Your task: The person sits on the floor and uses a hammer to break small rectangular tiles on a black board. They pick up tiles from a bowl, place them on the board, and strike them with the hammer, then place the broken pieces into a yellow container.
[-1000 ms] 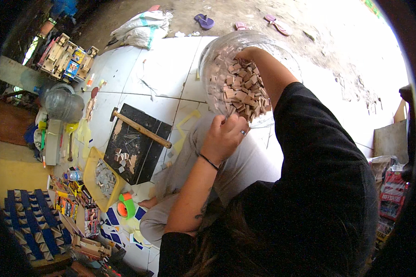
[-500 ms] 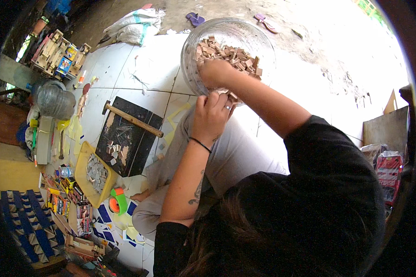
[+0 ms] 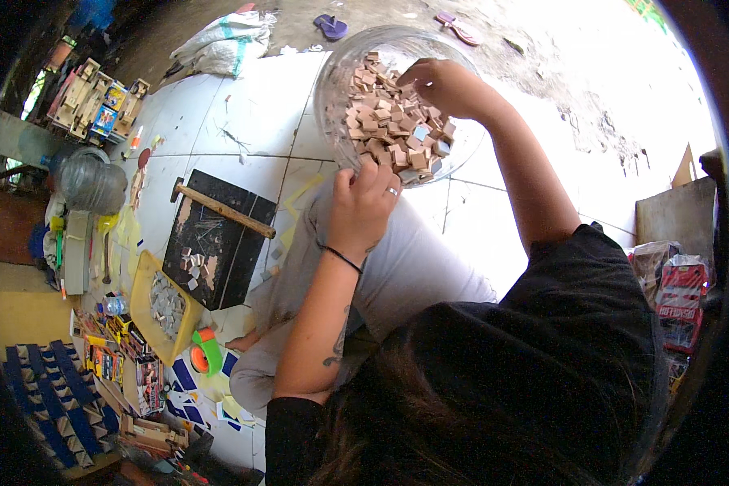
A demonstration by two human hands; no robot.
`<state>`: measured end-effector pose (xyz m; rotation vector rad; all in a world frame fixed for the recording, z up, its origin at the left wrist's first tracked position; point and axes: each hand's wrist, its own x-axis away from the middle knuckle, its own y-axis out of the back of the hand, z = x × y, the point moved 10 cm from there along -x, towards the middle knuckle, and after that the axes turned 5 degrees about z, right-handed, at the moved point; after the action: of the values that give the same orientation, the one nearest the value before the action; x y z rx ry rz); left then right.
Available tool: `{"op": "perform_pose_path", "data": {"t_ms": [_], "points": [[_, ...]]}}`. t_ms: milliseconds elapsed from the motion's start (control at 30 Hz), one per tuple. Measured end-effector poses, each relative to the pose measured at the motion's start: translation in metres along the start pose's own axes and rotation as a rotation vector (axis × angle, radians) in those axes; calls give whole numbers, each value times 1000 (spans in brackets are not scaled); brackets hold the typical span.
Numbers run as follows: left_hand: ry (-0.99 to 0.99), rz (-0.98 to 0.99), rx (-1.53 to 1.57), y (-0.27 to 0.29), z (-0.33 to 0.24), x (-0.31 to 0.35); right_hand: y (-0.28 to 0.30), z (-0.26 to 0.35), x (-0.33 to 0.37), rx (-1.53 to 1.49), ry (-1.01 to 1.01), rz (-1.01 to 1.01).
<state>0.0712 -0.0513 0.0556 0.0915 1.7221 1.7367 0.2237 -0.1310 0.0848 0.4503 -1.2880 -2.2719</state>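
Head view: clock directions are read from the middle of the view, with 12 at the top edge.
Clear tub (image 3: 330,109): at 12 o'clock, just beyond the grey-trousered leg (image 3: 409,251); standing so near probably puts all its contents within easy reach.
Wooden pieces (image 3: 387,130): small, brown and blocky, heaped loose inside the clear tub, whose wall keeps them from spreading over the tiles.
Left hand (image 3: 367,206): at the tub's 7 o'clock edge, fingers curled at the near rim, probably to steady it; whether they pinch the rim or a piece, I cannot tell.
Right hand (image 3: 447,87): over the heap at the tub's 2 o'clock side, fingers bent down to the pieces, seemingly to reach the far part of the pile; I cannot tell whether the tips pinch one.
Hammer (image 3: 227,212): at 10 o'clock, lying across the black block (image 3: 247,271), its handle pointing to 4 o'clock, toward the person, which would suit a quick pick-up.
Yellow tray (image 3: 142,304): between 8 and 9 o'clock, beside the block, its raised sides corralling small grey pieces (image 3: 167,301).
Tape roll (image 3: 206,355): green and orange, at 8 o'clock among paper scraps.
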Motion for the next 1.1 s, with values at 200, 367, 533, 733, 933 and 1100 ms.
{"op": "perform_pose_path", "data": {"t_ms": [200,367,533,733,933,1100], "points": [[9,-17,3,3,1,-3,-19,-19,4,231,-82,165],[0,-30,6,4,0,-4,-68,-32,2,430,-124,407],[-22,-21,-37,3,-2,-4,-81,-33,-3,403,-166,286],[-8,-11,-11,2,-1,-2,-32,-28,1,264,-176,137],[9,-35,29,3,2,-2,-23,-25,1,-207,-199,253],[5,-63,8,3,2,-1,-61,-26,-10,721,56,491]]}}
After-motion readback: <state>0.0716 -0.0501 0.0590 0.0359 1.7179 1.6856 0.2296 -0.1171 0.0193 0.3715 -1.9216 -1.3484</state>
